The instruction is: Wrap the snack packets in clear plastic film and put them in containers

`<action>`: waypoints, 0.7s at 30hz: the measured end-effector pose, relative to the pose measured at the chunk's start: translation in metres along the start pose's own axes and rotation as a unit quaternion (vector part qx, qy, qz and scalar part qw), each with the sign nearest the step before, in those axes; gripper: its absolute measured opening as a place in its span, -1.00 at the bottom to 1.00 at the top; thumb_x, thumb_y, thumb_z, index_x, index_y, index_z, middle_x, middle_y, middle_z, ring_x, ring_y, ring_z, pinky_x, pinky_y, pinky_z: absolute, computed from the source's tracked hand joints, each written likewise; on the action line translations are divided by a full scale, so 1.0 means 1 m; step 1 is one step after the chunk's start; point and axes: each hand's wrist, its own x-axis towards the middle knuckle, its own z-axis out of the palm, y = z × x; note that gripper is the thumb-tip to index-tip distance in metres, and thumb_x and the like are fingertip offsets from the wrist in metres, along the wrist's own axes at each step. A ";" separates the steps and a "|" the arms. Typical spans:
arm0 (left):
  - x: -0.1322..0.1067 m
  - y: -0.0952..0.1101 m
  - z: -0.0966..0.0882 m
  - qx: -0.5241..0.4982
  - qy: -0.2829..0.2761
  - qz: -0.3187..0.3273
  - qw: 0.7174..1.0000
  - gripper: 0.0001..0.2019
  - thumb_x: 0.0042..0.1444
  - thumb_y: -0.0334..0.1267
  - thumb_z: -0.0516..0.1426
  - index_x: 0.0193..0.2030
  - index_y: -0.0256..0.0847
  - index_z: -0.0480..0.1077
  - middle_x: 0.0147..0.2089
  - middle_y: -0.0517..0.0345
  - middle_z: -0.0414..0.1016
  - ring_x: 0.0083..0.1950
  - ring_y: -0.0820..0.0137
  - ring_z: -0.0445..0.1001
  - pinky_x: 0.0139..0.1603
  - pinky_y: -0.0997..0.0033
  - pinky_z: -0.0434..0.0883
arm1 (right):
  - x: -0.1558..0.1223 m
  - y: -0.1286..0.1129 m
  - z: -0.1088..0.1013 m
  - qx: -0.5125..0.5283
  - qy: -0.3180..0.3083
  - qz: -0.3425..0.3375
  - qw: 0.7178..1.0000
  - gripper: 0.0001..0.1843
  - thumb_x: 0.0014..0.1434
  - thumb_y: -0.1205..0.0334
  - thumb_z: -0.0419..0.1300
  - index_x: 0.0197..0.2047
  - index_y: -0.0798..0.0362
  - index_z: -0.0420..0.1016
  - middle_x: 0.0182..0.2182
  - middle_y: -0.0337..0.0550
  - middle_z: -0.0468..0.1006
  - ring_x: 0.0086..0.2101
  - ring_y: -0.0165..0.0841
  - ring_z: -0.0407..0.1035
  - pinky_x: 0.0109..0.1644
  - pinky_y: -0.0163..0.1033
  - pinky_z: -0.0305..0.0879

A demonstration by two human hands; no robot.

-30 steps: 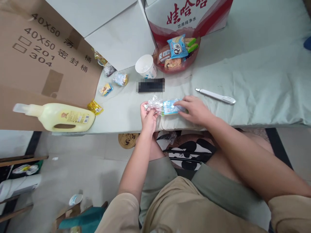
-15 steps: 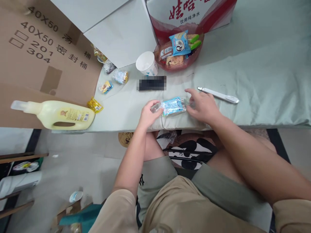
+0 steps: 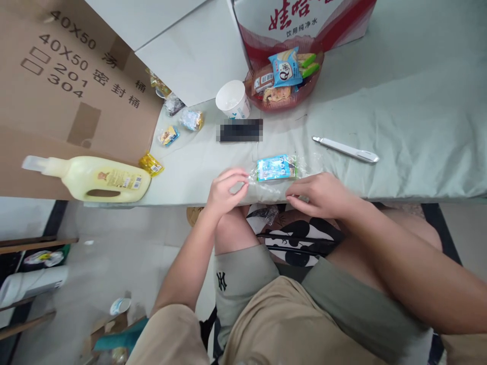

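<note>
A clear plastic bag point(image 3: 266, 188) lies at the table's near edge with a blue snack packet point(image 3: 276, 168) inside it. My left hand point(image 3: 225, 191) pinches the bag's left end, fingers closed on the plastic. My right hand point(image 3: 323, 195) pinches the bag's lower right edge. Both hands rest at the front edge of the pale green tablecloth point(image 3: 399, 121).
A white paper cup point(image 3: 232, 100), a dark phone point(image 3: 239, 130) and a red bowl of snacks point(image 3: 285, 76) sit behind the bag. A white utility knife point(image 3: 345, 149) lies to the right. A yellow bottle point(image 3: 95, 177), small candy packets point(image 3: 169, 135) and cardboard boxes point(image 3: 68, 91) are on the left.
The blue packet went from between my hands onto the table inside the bag. Both hands slid back toward the table's front edge and now pinch the bag's near side.
</note>
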 end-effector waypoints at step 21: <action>0.029 0.001 0.034 -0.240 0.055 -0.372 0.895 -0.85 0.11 -0.19 0.19 -0.40 -0.20 0.43 -0.21 0.06 0.59 -0.12 0.30 0.58 -0.24 0.40 0.49 | 0.035 0.000 0.017 -0.123 0.139 0.221 0.957 -0.53 0.37 0.21 -0.02 0.24 0.00 0.49 0.27 0.12 0.47 -0.26 -0.11 0.51 -0.39 -0.13 0.23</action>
